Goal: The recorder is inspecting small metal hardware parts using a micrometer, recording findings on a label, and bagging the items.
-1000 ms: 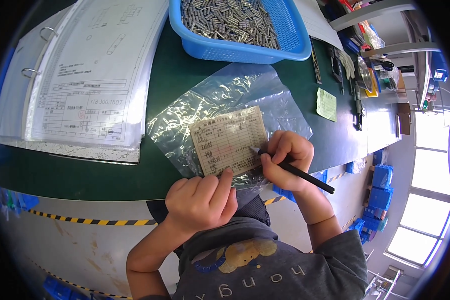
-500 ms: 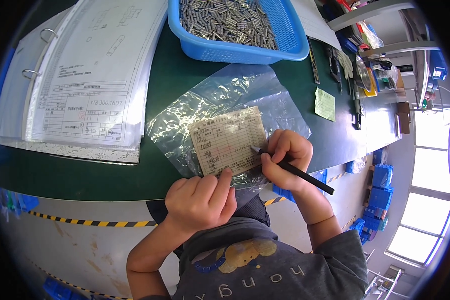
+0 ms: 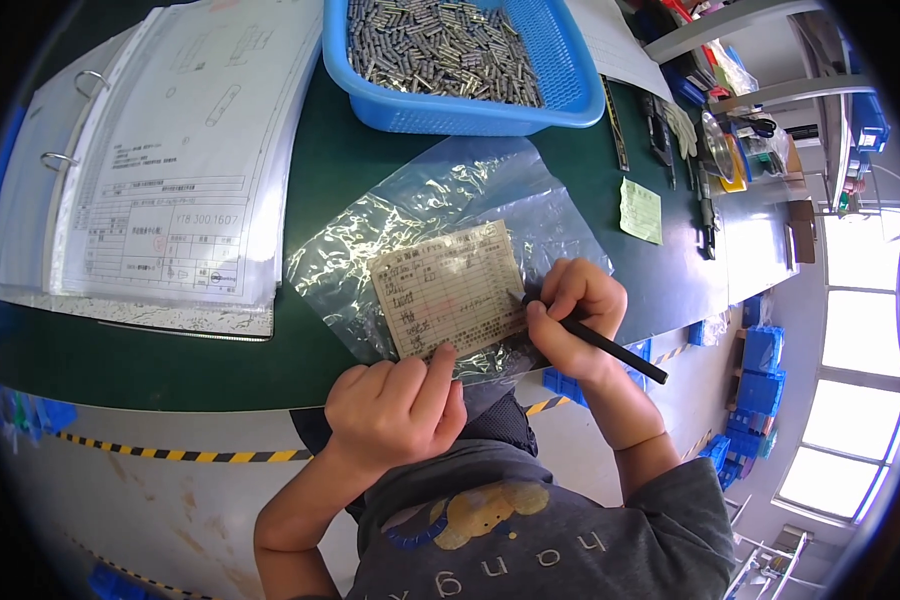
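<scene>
A paper form card [image 3: 450, 287], printed with a table and bearing some handwriting, lies on a clear plastic bag [image 3: 360, 232]. My right hand [image 3: 582, 315] is closed around a black pen [image 3: 615, 350], its tip at the card's right side near the handwritten entries. At the card's lower edge, the index fingertip of my left hand [image 3: 395, 405] presses down. The other fingers of that hand are curled in, and I see nothing between them.
A blue plastic basket [image 3: 450, 118] full of small metal pins [image 3: 440, 50] stands beyond the bag. An open ring binder [image 3: 160, 200] with drawings lies left on the green table [image 3: 170, 365]. Rightward are a pale green note [image 3: 640, 211], a ruler [image 3: 615, 125] and tools.
The pen tip has shifted very slightly along the card. The whole view has moved a little; both hands keep nearly the same pose.
</scene>
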Action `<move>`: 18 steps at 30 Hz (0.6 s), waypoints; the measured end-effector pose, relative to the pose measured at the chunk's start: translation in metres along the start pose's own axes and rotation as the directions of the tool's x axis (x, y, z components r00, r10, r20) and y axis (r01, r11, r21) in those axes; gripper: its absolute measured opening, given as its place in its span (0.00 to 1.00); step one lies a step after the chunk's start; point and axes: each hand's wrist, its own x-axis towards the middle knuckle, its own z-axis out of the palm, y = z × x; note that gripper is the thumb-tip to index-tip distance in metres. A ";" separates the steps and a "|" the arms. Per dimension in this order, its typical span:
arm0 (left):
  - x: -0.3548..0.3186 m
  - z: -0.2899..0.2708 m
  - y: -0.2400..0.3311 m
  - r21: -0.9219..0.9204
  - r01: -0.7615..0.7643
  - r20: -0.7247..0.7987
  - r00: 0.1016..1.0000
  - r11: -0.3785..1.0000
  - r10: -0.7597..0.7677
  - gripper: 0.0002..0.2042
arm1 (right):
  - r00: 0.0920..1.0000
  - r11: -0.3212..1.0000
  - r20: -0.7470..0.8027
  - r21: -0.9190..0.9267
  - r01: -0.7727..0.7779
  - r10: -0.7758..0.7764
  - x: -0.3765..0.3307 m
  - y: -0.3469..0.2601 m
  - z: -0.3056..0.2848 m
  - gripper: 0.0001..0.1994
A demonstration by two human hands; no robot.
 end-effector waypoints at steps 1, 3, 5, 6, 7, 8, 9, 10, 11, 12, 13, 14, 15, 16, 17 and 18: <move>0.000 0.000 0.000 0.001 0.003 0.002 1.000 1.000 -0.003 0.12 | 0.999 1.000 -0.047 0.016 0.025 -0.024 0.000 0.000 0.000 0.12; 0.000 0.000 0.000 -0.002 0.000 0.000 1.000 1.000 0.000 0.11 | 0.995 0.999 -0.100 0.048 0.009 -0.004 0.002 0.000 0.000 0.11; 0.000 -0.001 0.000 -0.001 0.003 -0.003 1.000 1.000 -0.003 0.11 | 0.989 0.996 -0.145 0.084 -0.005 0.018 0.005 -0.005 0.000 0.10; -0.001 -0.001 -0.001 -0.004 -0.002 -0.004 1.000 1.000 0.002 0.11 | 0.975 0.975 -0.154 0.182 -0.130 0.159 0.007 -0.010 -0.001 0.07; -0.001 -0.001 -0.002 -0.008 -0.006 -0.008 1.000 1.000 0.006 0.11 | 0.943 0.928 -0.148 0.277 -0.249 0.297 0.009 -0.013 -0.002 0.05; -0.002 -0.002 -0.002 -0.005 -0.003 -0.011 1.000 1.000 0.003 0.11 | 0.958 0.929 -0.120 0.301 -0.215 0.260 0.011 -0.009 -0.003 0.11; -0.002 -0.002 -0.003 -0.007 -0.004 -0.008 1.000 1.000 0.004 0.11 | 0.959 0.929 -0.116 0.302 -0.213 0.257 0.010 -0.005 -0.008 0.11; -0.002 -0.002 -0.004 -0.012 -0.004 -0.007 1.000 1.000 0.004 0.11 | 0.962 0.906 -0.037 0.348 -0.241 0.271 0.011 -0.002 -0.014 0.13; -0.002 -0.002 -0.005 -0.010 -0.004 -0.009 1.000 1.000 0.004 0.11 | 0.960 0.879 0.041 0.392 -0.272 0.279 0.013 -0.001 -0.017 0.15; -0.002 -0.003 -0.006 -0.012 -0.004 -0.001 1.000 1.000 0.004 0.11 | 0.954 0.877 0.049 0.383 -0.290 0.294 0.013 -0.004 -0.018 0.09; -0.001 -0.004 -0.006 -0.011 -0.003 0.011 1.000 1.000 0.004 0.12 | 0.955 0.874 0.051 0.391 -0.289 0.293 0.017 -0.012 -0.013 0.09; -0.001 -0.006 -0.005 0.003 -0.003 0.018 1.000 1.000 0.003 0.12 | 0.951 0.891 0.057 0.335 -0.306 0.305 0.021 -0.020 -0.006 0.05; 0.001 -0.007 -0.002 -0.020 0.014 0.027 1.000 1.000 -0.014 0.11 | 0.947 0.904 0.063 0.284 -0.321 0.316 0.022 -0.023 -0.002 0.04; 0.007 -0.011 0.000 -0.036 0.020 0.032 0.999 0.999 -0.018 0.11 | 0.958 0.917 0.071 0.277 -0.286 0.278 0.025 -0.022 -0.006 0.09; 0.007 -0.013 -0.001 -0.046 0.024 0.028 0.999 0.999 -0.022 0.11 | 0.973 0.943 0.100 0.246 -0.226 0.207 0.027 -0.014 -0.005 0.10; 0.006 -0.010 0.001 -0.051 0.027 0.026 0.999 0.998 -0.026 0.11 | 0.985 0.955 0.103 0.250 -0.160 0.138 0.031 -0.010 -0.006 0.11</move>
